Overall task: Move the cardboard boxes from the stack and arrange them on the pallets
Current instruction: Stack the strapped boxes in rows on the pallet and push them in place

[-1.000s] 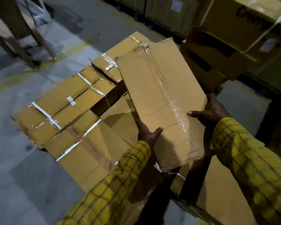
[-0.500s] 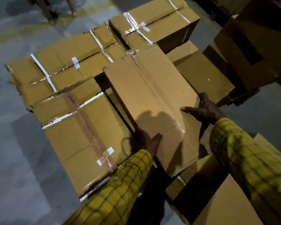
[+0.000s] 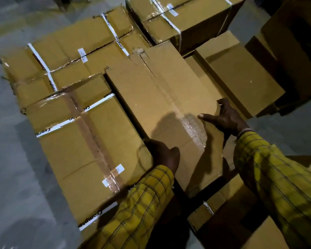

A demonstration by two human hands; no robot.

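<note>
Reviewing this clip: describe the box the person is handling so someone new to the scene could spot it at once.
Start from the block of boxes laid flat on the grey floor. The held box is the long one in the middle, with the left hand and right hand on its near end. Unlike its left neighbours with white printed tape, it carries only clear tape down its centre.

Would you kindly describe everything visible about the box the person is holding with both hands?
The held box is long, plain brown cardboard, its top seam sealed with clear tape, crumpled near the far end. It lies roughly level among the other boxes. The left hand grips its left edge; the right hand grips its right edge, thumb on top.
</note>
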